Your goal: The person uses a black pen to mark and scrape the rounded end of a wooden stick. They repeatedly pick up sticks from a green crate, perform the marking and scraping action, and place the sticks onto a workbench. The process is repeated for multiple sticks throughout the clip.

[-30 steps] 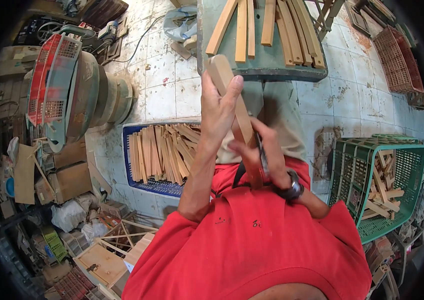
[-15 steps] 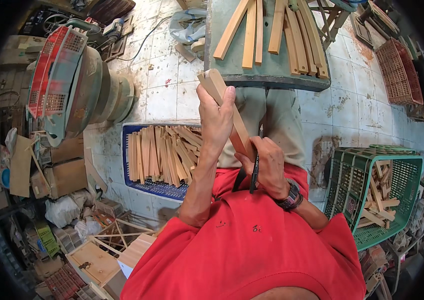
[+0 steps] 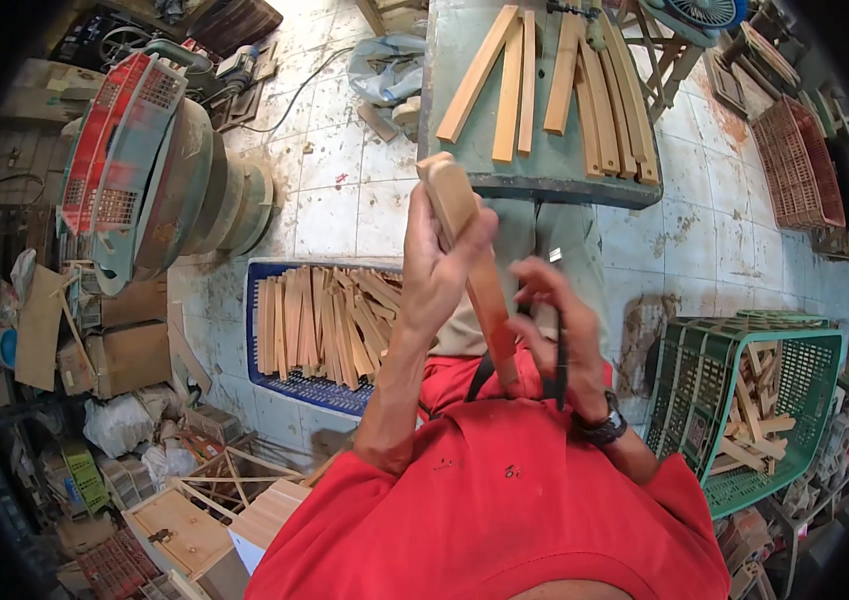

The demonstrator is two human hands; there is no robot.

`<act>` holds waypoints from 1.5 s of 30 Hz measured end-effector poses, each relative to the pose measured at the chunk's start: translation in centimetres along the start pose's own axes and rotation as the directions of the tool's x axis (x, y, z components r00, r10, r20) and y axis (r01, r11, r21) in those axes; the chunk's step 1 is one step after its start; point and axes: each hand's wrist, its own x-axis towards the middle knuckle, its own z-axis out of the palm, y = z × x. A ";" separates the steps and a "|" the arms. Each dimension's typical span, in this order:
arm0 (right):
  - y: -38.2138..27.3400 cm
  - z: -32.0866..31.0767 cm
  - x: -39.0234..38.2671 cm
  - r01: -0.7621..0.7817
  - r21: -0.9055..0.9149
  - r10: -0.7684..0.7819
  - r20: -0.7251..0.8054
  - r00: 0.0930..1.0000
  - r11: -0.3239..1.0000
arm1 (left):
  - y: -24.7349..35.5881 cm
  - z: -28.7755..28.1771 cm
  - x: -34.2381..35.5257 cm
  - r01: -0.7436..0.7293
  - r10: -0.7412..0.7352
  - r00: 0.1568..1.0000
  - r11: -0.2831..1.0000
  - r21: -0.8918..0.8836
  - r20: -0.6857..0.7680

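My left hand (image 3: 437, 268) grips a wooden strip (image 3: 453, 200) with a rounded top corner, tilted so its lower end reaches down to my red shirt. To the right of the strip, my right hand (image 3: 557, 328) has curled, slightly blurred fingers around a slim dark pen-like tool (image 3: 561, 375), partly hidden by the fingers. Above both hands is a grey-green table (image 3: 475, 182) bearing long wooden pieces (image 3: 473, 85), fanned out in two groups, some with holes near their ends.
A blue crate (image 3: 275, 378) of wooden strips sits left of my legs, a green crate (image 3: 800, 420) of offcuts to the right. A machine (image 3: 195, 190) with a red guard stands upper left. A red crate (image 3: 795, 160) and fan (image 3: 705, 15) are upper right; boxes and clutter fill the lower left.
The table edge and wooden strip appear lower in view. My right hand's fingers have lifted from their tighter grip beside the strip and moved slightly right with the dark tool.
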 end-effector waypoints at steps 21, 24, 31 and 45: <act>-5.1 -2.9 10.1 0.264 0.257 -0.235 -0.138 0.962 0.930 | 0.0 1.3 -1.2 0.120 -0.066 0.947 0.981 -0.154 0.315; -5.2 -2.9 10.3 0.255 0.210 -0.230 -0.135 0.964 0.944 | 0.1 1.3 -1.2 0.121 -0.067 0.946 0.980 -0.156 0.318; -4.6 -2.8 10.3 0.280 0.167 -0.252 -0.170 0.953 0.945 | -0.2 1.2 -1.1 0.123 -0.064 0.938 0.980 -0.155 0.341; -5.3 -3.7 9.7 0.225 0.219 -0.158 -0.288 0.945 0.949 | -0.4 2.2 -1.1 0.125 -0.109 0.963 0.991 -0.048 0.247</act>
